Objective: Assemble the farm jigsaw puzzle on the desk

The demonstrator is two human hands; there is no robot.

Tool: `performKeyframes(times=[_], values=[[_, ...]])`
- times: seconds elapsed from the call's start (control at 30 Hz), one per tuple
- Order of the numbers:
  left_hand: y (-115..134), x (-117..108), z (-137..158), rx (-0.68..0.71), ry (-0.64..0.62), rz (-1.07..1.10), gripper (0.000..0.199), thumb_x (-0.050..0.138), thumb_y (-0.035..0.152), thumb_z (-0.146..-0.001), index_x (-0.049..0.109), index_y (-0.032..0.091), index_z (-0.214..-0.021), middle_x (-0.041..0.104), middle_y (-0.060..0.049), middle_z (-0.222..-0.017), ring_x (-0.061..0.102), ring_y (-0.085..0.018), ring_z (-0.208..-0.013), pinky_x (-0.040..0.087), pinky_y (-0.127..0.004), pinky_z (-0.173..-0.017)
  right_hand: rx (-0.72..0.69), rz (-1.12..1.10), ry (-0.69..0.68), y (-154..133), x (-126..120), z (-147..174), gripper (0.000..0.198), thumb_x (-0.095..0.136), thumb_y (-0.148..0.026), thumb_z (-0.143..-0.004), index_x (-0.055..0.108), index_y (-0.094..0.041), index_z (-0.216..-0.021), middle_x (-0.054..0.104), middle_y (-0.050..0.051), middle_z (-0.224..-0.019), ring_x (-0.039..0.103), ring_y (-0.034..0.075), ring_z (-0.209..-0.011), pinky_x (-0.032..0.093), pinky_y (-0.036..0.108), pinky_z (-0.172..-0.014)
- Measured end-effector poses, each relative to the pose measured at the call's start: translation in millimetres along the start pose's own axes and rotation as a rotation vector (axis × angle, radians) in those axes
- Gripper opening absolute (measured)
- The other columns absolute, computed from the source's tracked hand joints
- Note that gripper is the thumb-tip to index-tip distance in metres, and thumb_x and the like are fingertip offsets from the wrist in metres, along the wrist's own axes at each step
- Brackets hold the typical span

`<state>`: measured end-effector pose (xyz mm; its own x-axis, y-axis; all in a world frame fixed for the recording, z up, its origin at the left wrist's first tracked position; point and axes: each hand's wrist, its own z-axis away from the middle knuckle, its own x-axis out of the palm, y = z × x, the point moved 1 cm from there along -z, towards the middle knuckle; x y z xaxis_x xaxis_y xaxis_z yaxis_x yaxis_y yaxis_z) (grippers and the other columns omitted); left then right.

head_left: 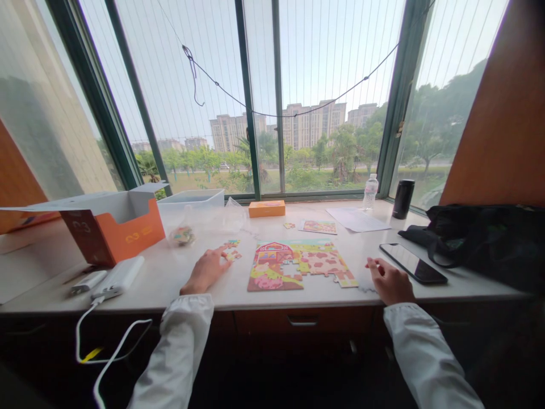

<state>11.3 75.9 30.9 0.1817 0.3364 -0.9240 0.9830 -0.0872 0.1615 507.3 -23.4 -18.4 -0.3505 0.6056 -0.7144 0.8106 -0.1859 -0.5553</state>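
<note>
A partly assembled jigsaw puzzle (272, 278) lies flat on the table, picturing a red barn, a pink pig and a brown-spotted cow. Gaps show in its middle and along its lower edge. To its left, my left hand (208, 268) reaches over a few loose puzzle pieces (234, 255), fingers stretched out and fingertips at the pieces. My right hand (389, 281) rests on the table right of the puzzle, its fingers curled in and no object showing in them. A smartphone (413, 263) lies just beyond that hand.
Behind the puzzle are a small picture card (319, 226), a single loose piece (289, 225), an orange box (267, 209) and paper (357, 219). A bottle (370, 193), black tumbler (403, 199) and black bag (485, 244) stand right; an open carton (136, 233) and power bank (121, 276) left.
</note>
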Motion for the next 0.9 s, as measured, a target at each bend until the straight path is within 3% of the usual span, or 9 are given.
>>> performKeyframes(times=[0.1, 0.23, 0.33, 0.43, 0.53, 0.67, 0.77, 0.9], values=[[0.3, -0.4, 5.7, 0.041, 0.015, -0.027, 0.049, 0.054, 0.047, -0.088, 0.057, 0.028, -0.134, 0.072, -0.005, -0.103, 0.066, -0.025, -0.097, 0.050, -0.033, -0.084, -0.026, 0.023, 0.012, -2.7, -0.7, 2.3, 0.038, 0.045, -0.051, -0.092, 0.072, -0.026, -0.087, 0.064, 0.002, -0.068, 0.052, 0.016, -0.060, 0.027, 0.027, -0.057], [-3.0, -0.2, 4.3, 0.101, -0.038, -0.093, 0.047, 0.046, 0.035, -0.094, 0.054, 0.023, -0.138, 0.067, -0.011, -0.122, 0.062, -0.025, -0.110, 0.047, -0.035, -0.095, -0.106, 0.016, 0.040, -24.7, 3.1, 12.9, 0.038, 0.044, -0.051, -0.093, 0.071, -0.026, -0.085, 0.065, 0.001, -0.066, 0.054, 0.016, -0.060, 0.029, 0.027, -0.057], [-1.4, -3.3, 8.1, 0.142, -0.103, -0.124, 0.044, 0.041, 0.027, -0.095, 0.056, 0.021, -0.137, 0.065, -0.013, -0.126, 0.062, -0.024, -0.111, 0.045, -0.036, -0.097, -0.285, -0.016, -0.003, -61.0, 12.9, 30.4, 0.039, 0.042, -0.050, -0.095, 0.069, -0.024, -0.086, 0.065, 0.002, -0.065, 0.057, 0.017, -0.062, 0.032, 0.027, -0.061], [6.5, -12.0, 26.5, 0.176, -0.044, -0.179, 0.038, 0.042, 0.026, -0.095, 0.066, 0.019, -0.124, 0.069, -0.014, -0.112, 0.062, -0.026, -0.107, 0.045, -0.039, -0.096, -0.534, -0.064, -0.081, -109.3, 23.8, 54.5, 0.038, 0.040, -0.044, -0.097, 0.067, -0.023, -0.081, 0.067, 0.001, -0.067, 0.060, 0.016, -0.068, 0.036, 0.028, -0.074], [15.3, -20.7, 55.5, 0.185, 0.015, -0.228, 0.033, 0.047, 0.022, -0.092, 0.071, 0.020, -0.115, 0.070, -0.014, -0.099, 0.064, -0.027, -0.098, 0.047, -0.040, -0.090, -0.664, -0.132, -0.178, -157.8, 33.7, 76.7, 0.033, 0.043, -0.039, -0.098, 0.065, -0.023, -0.079, 0.066, -0.001, -0.067, 0.060, 0.014, -0.066, 0.036, 0.030, -0.082], [18.0, -26.2, 85.0, 0.198, 0.095, -0.151, 0.032, 0.048, 0.026, -0.095, 0.069, 0.029, -0.118, 0.069, -0.008, -0.095, 0.065, -0.023, -0.084, 0.050, -0.035, -0.082, -0.743, -0.211, -0.322, -211.3, 53.9, 89.0, 0.019, 0.055, -0.038, -0.093, 0.067, -0.024, -0.086, 0.069, -0.001, -0.079, 0.062, 0.015, -0.076, 0.038, 0.029, -0.080], [10.8, -23.6, 86.3, 0.212, 0.139, -0.035, 0.034, 0.052, 0.033, -0.095, 0.065, 0.026, -0.126, 0.069, -0.009, -0.110, 0.064, -0.023, -0.100, 0.049, -0.034, -0.090, -0.774, -0.230, -0.444, -240.6, 79.1, 84.0, 0.015, 0.063, -0.035, -0.087, 0.068, -0.024, -0.097, 0.069, 0.002, -0.094, 0.062, 0.018, -0.093, 0.040, 0.031, -0.085], [-3.3, -12.9, 66.7, 0.174, 0.079, 0.025, 0.047, 0.059, 0.038, -0.091, 0.057, 0.020, -0.134, 0.065, -0.014, -0.125, 0.059, -0.025, -0.115, 0.046, -0.038, -0.099, -0.717, -0.235, -0.583, -267.5, 113.9, 70.8, 0.030, 0.068, -0.033, -0.083, 0.067, -0.026, -0.112, 0.066, 0.005, -0.109, 0.061, 0.021, -0.101, 0.043, 0.033, -0.089]])
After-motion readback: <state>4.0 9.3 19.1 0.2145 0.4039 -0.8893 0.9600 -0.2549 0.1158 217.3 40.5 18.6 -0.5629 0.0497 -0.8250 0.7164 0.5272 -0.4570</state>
